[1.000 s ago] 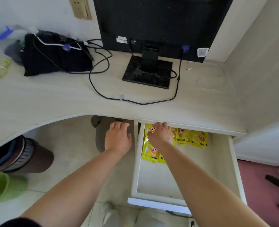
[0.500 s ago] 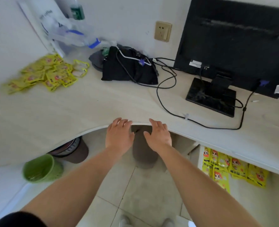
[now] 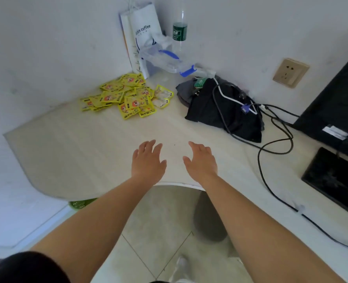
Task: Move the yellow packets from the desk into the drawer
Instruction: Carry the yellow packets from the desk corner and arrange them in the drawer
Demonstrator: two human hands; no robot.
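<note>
Left hand: the left hand (image 3: 148,162) is released, palm down, fingers straight and slightly fanned, holding nothing.
Right hand: the right hand (image 3: 200,162) is also released, palm turned a little inward, fingers loose and pointing away from the body, with nothing in its grasp.
Hands together: the two are side by side with a gap between them, above the curved front edge of the counter (image 3: 77,150); I cannot tell whether they rest on the surface or are just above it.
Yellow packets: the yellow packets (image 3: 126,97) lie in a loose, overlapping heap on the counter in the far corner against the wall, well apart from both hands.
Behind the heap: a white paper bag (image 3: 140,35) stands upright just beside the heap, next to a clear plastic box (image 3: 165,60) with blue clips and a bottle (image 3: 180,31) with a green label.
Right of the heap: a black bag (image 3: 220,107) has cables (image 3: 271,144) draped over it and running toward the monitor (image 3: 336,103).
</note>
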